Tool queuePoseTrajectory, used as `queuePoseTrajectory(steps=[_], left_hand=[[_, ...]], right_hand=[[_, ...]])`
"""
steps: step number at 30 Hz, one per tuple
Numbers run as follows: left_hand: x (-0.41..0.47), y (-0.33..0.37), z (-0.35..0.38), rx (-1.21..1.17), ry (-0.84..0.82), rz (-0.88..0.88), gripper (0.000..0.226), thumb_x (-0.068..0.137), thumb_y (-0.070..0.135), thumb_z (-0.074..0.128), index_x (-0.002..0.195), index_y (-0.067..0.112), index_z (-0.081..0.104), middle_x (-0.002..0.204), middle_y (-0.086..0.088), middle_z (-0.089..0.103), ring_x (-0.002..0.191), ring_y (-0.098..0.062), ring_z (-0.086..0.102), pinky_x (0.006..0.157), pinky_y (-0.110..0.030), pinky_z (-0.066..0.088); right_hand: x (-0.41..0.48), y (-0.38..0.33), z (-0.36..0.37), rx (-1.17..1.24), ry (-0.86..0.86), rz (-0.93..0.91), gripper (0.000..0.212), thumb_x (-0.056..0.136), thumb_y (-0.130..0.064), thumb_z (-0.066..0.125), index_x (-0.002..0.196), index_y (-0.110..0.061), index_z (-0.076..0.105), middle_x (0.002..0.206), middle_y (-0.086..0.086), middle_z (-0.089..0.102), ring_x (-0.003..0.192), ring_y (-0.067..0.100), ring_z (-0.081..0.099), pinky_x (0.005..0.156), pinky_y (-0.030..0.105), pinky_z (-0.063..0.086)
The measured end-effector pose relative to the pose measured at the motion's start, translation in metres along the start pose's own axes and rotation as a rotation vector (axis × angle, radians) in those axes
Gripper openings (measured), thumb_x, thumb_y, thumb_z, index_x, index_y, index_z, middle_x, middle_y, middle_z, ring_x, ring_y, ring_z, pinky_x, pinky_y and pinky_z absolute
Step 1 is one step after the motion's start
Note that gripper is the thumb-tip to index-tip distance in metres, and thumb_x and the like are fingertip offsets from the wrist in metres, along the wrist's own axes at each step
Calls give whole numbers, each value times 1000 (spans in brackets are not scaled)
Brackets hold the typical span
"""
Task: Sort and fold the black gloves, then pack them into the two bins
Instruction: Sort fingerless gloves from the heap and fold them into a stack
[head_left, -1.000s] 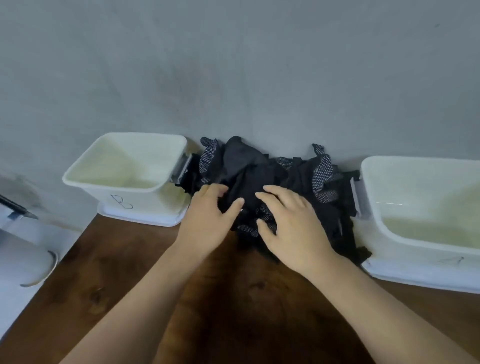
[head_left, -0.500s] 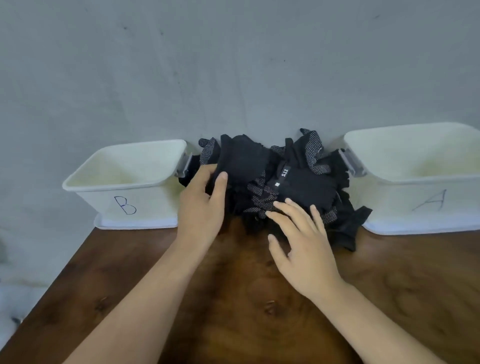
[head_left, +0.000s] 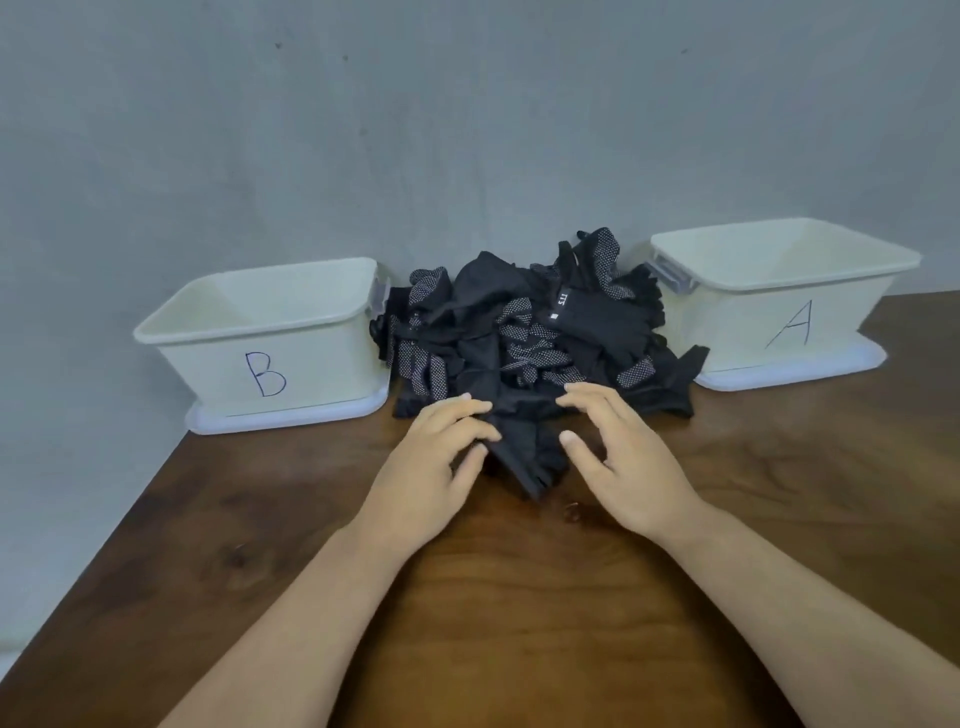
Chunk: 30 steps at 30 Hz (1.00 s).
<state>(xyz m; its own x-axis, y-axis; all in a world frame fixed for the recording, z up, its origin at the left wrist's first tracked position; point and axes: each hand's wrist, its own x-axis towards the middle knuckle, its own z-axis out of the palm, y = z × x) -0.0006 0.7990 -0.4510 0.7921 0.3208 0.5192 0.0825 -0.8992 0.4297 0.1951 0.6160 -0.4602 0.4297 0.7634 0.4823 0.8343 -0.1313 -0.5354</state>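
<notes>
Head view: white plastic bin marked B sits left of the heap of black fabric gloves. Left hand fingers curl on a plain black glove at the heap's near edge, its long axis pointing toward the person (right hand is just beside it, fingers spread, holding nothing). The brown wooden counter likely gives room to drag it nearer. White plastic bin marked A sits right.

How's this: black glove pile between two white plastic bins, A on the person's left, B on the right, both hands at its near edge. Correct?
Bins are swapped: the head view shows white plastic bin B on the left, white plastic bin A on the right. The rest holds.
</notes>
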Motion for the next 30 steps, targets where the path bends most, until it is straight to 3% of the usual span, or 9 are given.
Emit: queuePoseTrajectory(steps=[4, 9, 13, 15, 17, 19, 20, 26, 30], left_hand=[[-1, 4, 1, -81, -89, 6, 37, 101, 17, 64, 136, 31, 63, 142, 22, 56, 134, -2, 52, 108, -21, 43], [17, -8, 0, -73, 226, -99, 35, 107, 19, 53, 141, 23, 62, 139, 16, 60, 135, -3, 51, 114, -24, 39], [42, -31, 11, -36, -74, -187, 48, 115, 33, 38, 163, 32, 37, 160, 19, 46, 150, 2, 35, 128, -37, 26], [50, -36, 20, 26, -202, -235, 51, 116, 39, 26, 167, 36, 25, 162, 21, 44, 152, 3, 30, 131, -38, 13], [52, -39, 23, 58, -261, -301, 53, 115, 43, 18, 168, 38, 19, 163, 22, 43, 153, 4, 26, 132, -34, 3], [51, -42, 24, 44, -259, -330, 53, 115, 43, 15, 168, 39, 20, 162, 23, 43, 153, 6, 24, 131, -31, 1], [50, -42, 23, 27, -250, -325, 53, 115, 44, 15, 167, 39, 23, 161, 23, 44, 153, 6, 25, 131, -31, 1], [39, -25, 15, 31, -48, -214, 42, 113, 38, 34, 147, 28, 57, 145, 17, 56, 134, 7, 39, 126, -38, 26], [19, -7, 11, -61, -77, -142, 30, 112, 36, 47, 138, 34, 62, 137, 25, 58, 135, 3, 46, 114, -29, 39]], right_hand=[[3, -6, 2, -125, -227, -119, 52, 108, -58, 50, 157, -45, 42, 167, -28, 28, 154, -1, 27, 119, 28, 30], [9, 0, 10, -292, -504, -137, 55, 105, -73, 32, 158, -59, 34, 170, -32, 19, 159, -5, 7, 132, 37, 8], [9, 3, 6, -254, -533, -110, 50, 107, -70, 30, 155, -59, 41, 166, -37, 25, 156, -13, 4, 132, 31, 1], [10, 3, 1, -226, -509, -118, 47, 108, -69, 33, 147, -56, 54, 160, -36, 39, 153, -14, 18, 131, 30, 6], [14, 5, -5, -167, -380, -137, 49, 107, -69, 37, 109, -44, 79, 123, -30, 70, 127, -12, 54, 128, 29, 20], [16, 10, -12, -174, -274, -152, 63, 105, -68, 39, 67, -27, 68, 78, -18, 69, 89, -3, 66, 121, 26, 30], [15, 13, -14, -187, -257, -166, 63, 106, -67, 42, 63, -24, 61, 73, -15, 64, 83, 2, 64, 116, 27, 36], [6, 15, -17, 130, -185, -118, 36, 106, -35, 66, 72, -24, 58, 85, -10, 66, 90, 16, 66, 92, 32, 50], [5, 16, -17, 18, -129, -37, 10, 101, -41, 67, 95, -35, 71, 109, -23, 67, 107, 8, 60, 85, 29, 48]])
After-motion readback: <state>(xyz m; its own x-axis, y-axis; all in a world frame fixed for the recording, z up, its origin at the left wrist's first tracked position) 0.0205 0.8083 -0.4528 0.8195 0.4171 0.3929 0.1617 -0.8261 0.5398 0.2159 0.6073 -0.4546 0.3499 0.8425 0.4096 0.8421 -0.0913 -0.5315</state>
